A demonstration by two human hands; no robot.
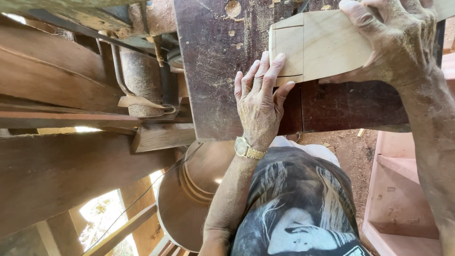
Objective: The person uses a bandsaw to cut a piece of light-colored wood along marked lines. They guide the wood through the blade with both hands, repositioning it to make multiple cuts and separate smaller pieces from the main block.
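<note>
A pale wooden block (322, 45) with pencil lines on it lies on a dark, dusty metal machine table (215, 61). My left hand (259, 102), dusted with sawdust and wearing a gold wristwatch, lies flat with fingers together, its fingertips pressing the block's near left corner. My right hand (395, 40) lies over the block's right part and clamps it down, thumb along the near edge. The block's far right end is hidden under that hand.
Left of the table are a belt, a cylindrical drum (142, 76) and heavy wooden beams (61, 80). A large round wooden pulley (189, 194) sits below the table. A pinkish wooden box (403, 199) stands at lower right on the dirt floor.
</note>
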